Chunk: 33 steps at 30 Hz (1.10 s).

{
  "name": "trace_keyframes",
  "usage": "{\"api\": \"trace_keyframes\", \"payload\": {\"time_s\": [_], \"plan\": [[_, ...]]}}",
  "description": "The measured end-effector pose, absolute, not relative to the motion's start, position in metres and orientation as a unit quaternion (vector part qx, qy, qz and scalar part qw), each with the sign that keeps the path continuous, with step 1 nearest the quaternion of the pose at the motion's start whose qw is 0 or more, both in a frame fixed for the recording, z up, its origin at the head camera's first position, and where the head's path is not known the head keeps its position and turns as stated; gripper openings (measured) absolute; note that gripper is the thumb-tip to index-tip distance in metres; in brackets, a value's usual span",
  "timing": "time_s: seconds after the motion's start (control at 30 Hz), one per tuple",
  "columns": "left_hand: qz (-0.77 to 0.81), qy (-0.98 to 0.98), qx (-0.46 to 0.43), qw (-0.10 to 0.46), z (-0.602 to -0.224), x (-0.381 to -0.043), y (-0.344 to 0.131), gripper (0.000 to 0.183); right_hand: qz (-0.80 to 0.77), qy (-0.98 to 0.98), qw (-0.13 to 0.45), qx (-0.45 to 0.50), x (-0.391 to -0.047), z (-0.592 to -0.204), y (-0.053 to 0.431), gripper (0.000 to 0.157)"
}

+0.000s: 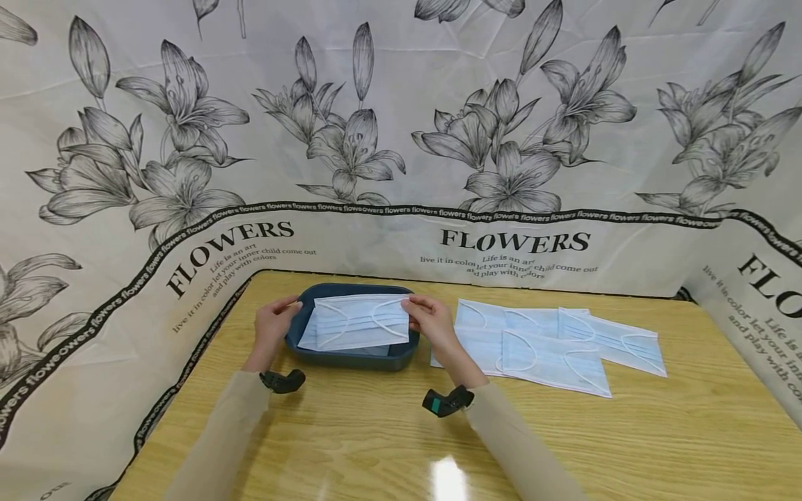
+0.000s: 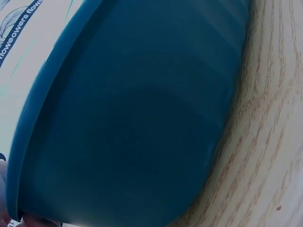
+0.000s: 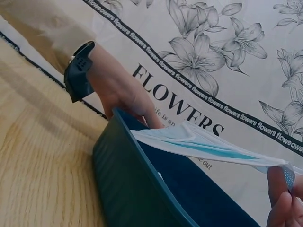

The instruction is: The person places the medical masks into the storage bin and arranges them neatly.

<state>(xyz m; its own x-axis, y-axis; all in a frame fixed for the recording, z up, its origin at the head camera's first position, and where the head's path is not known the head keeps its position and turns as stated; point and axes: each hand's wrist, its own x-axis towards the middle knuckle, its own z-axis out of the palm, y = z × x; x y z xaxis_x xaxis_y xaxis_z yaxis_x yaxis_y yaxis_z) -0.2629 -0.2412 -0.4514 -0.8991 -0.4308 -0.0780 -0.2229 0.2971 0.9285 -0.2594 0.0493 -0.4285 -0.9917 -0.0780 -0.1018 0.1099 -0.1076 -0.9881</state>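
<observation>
A dark blue plastic basket [image 1: 370, 362] stands at the table's left side, with light blue face masks inside and over it. My right hand [image 1: 432, 319] pinches the right end of a face mask [image 1: 363, 321] above the basket; in the right wrist view its thumb and fingers [image 3: 279, 208] grip the mask's edge. My left hand [image 1: 273, 323] holds the basket's left rim, fingers over the edge. The left wrist view is mostly filled by the basket's outer wall [image 2: 137, 113], so little of that hand shows. Another mask [image 1: 309, 334] lies partly beneath the held one.
Several overlapping face masks [image 1: 551, 358] with white ear loops lie flat on the wooden table [image 1: 351, 431], right of the basket. A white flower-printed cloth [image 1: 388, 104] hangs behind the table and along its sides. Each wrist wears a black camera mount [image 1: 447, 401].
</observation>
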Motion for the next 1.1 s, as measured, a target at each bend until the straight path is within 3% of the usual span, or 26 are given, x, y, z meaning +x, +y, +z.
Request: {"api": "trace_keyframes", "payload": {"time_s": [0.7,1.1], "plan": [[-0.564,-0.791,0.213,0.102,-0.452,-0.264,-0.240,0.035,-0.729,0.681,0.018,0.062,-0.277,-0.435,0.027,0.029],[-0.577,-0.783,0.210,0.100,-0.454,-0.264,-0.239,0.035,-0.711,0.703,0.008,0.022,-0.277,-0.438,0.019,0.026]]}}
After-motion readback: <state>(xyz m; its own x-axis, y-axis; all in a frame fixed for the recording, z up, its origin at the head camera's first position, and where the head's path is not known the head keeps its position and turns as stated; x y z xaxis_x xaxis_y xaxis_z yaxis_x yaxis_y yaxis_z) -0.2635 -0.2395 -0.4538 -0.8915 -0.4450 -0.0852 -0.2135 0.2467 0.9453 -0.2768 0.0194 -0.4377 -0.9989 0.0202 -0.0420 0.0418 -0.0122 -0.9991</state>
